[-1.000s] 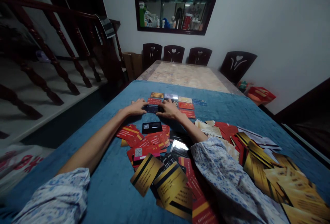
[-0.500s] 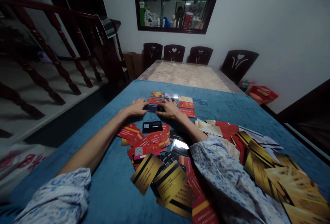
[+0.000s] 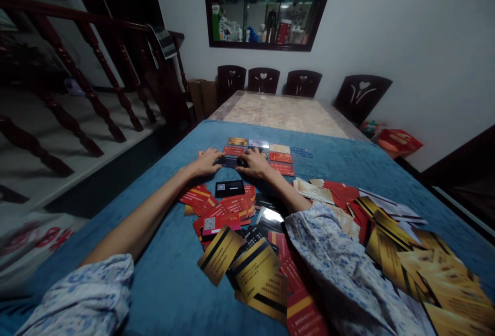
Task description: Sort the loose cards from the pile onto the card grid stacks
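Note:
A dark blue card [image 3: 229, 162] lies flat at the near left of several rows of cards. My left hand [image 3: 209, 162] grips its left edge between curled fingers and thumb. On the opposite edge, the fingers and thumb of my right hand [image 3: 253, 163] hold the same card and hide part of it. Just behind it is a red card [image 3: 233, 150], with a gold card [image 3: 237, 141] farther back. To the right of my right hand lie more red cards [image 3: 281, 157]. A black card with a QR code [image 3: 230, 188] sits nearer to me, below both hands.
Under my forearms spreads a loose pile of red cards [image 3: 234, 207] and gold cards [image 3: 261, 274]. A second heap of gold cards [image 3: 436, 269] fills the right side of the blue cloth [image 3: 166, 264]. Chairs [image 3: 263, 79] stand at the table's far end.
The view has shifted slightly, moving the scene a little to the right. Both hands stay on the dark blue card, with hardly any movement.

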Demonstrator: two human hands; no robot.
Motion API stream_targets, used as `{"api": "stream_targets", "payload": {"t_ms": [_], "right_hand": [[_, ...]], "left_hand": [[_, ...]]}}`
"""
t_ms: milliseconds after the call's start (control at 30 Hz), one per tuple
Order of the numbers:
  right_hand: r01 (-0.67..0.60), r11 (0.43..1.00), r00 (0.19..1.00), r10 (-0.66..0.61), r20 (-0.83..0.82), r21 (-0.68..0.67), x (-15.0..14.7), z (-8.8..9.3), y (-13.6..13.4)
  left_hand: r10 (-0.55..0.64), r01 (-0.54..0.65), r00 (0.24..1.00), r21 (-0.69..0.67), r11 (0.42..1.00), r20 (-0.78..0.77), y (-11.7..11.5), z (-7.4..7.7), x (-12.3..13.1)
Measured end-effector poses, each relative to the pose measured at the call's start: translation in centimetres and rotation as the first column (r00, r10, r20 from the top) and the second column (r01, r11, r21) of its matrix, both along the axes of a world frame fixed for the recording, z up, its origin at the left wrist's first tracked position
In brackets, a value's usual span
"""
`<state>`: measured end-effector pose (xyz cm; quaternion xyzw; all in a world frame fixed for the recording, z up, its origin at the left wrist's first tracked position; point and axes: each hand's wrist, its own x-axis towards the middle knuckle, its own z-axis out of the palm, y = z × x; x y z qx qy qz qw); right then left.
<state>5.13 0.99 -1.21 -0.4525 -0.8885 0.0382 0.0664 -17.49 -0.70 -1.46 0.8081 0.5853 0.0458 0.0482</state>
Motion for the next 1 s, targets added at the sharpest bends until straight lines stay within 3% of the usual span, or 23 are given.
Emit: {"api": "stream_targets", "payload": {"t_ms": [200,400,733,867,1000], "right_hand": [[-0.016,1.000,1.000,0.016,-0.009,0.022,-0.1,0.0,-0.1],[-0.050,0.996,0.999,0.051,-0.016,0.073,-0.4,0.6,-0.2],[-0.315,0.937,0.930,0.336,-0.149,0.149,-1.9,1.4,-1.4],[-0.444,0.882,0.869,0.467,-0.164,0.156,-2.6,1.7,-2.4],[-0.550,0.825,0.818,0.564,-0.115,0.133,-3.4,2.1,-3.9]], "left_hand": [[-0.024,0.021,0.999,0.071,0.997,0.045,-1.5,0.0,-1.4],[-0.047,0.038,0.997,0.138,0.990,0.067,-4.5,0.2,-3.7],[-0.069,0.025,0.974,0.196,0.980,0.218,-9.9,1.0,-6.3],[-0.097,0.050,0.952,0.166,0.985,0.290,-10.8,0.7,-7.0],[-0.193,0.149,0.925,0.156,0.976,0.326,-10.9,0.6,-7.4]]}}
